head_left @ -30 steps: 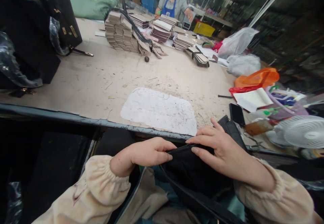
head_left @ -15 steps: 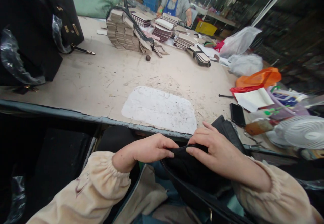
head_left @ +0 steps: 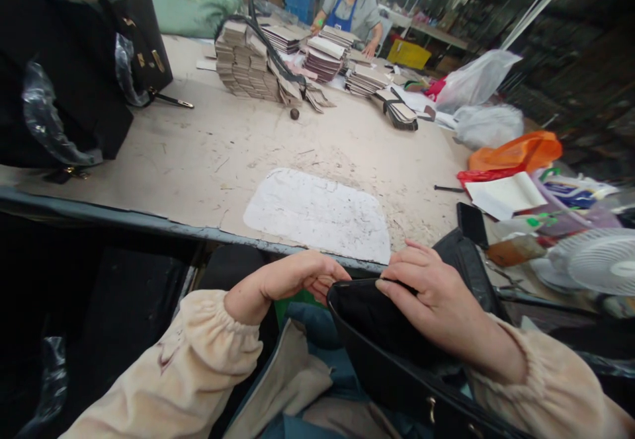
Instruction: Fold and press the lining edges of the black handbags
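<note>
A black bag (head_left: 381,366) with a gold fitting lies over my lap, its mouth open toward me. My right hand (head_left: 426,293) pinches the bag's upper rim between thumb and fingers. At the bag's left corner is my left hand (head_left: 302,277), its fingers extended and slightly curled behind the edge, with the thumb not gripping the rim. The bag's inside is dark and its contents cannot be made out. Just beyond the hands, a white sheet (head_left: 317,214) lies on the table (head_left: 198,155).
Black bags (head_left: 64,88) with plastic-wrapped handles stand at the left. Stacked pieces (head_left: 248,62) lie farther back, where a person (head_left: 350,9) works. On the right are a phone (head_left: 471,225), an orange bag (head_left: 518,153) and a white fan (head_left: 602,264).
My left hand has let go of the rim, its fingers now apart from the thumb. The bag's mouth gapes wider. The view has shifted slightly.
</note>
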Demonstrator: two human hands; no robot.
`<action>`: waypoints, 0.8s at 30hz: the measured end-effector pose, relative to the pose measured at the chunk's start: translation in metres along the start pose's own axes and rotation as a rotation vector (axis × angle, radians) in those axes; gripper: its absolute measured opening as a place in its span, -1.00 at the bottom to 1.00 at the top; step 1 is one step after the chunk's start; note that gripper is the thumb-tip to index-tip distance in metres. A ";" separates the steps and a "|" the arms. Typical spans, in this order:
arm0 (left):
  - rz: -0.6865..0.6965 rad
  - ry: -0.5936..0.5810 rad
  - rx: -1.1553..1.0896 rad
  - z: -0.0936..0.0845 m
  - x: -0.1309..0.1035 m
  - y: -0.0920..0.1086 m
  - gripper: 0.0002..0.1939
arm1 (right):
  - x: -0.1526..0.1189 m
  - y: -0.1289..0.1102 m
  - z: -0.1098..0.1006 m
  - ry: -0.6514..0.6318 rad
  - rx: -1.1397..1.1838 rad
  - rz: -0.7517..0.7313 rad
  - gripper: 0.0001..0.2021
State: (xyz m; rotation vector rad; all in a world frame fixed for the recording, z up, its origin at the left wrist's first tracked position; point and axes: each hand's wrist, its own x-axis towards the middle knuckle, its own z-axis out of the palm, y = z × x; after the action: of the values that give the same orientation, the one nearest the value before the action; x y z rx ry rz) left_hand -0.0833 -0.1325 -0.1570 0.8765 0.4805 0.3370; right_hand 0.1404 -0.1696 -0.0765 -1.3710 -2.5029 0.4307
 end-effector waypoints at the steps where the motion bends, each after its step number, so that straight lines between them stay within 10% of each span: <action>1: 0.009 0.021 -0.014 0.000 0.000 -0.001 -0.65 | 0.000 0.000 0.000 0.011 0.002 0.000 -0.85; 15: 0.052 0.174 0.777 0.010 0.006 0.000 -0.73 | -0.002 0.001 0.012 -0.032 -0.094 0.006 -0.86; 24: 0.111 0.164 0.797 0.008 0.007 0.000 -0.76 | 0.006 0.005 0.013 -0.056 -0.108 0.022 -0.85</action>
State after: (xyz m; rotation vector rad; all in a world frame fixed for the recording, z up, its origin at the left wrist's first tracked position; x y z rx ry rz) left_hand -0.0730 -0.1344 -0.1546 1.6613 0.7384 0.3209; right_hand 0.1364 -0.1641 -0.0903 -1.4463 -2.5929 0.3467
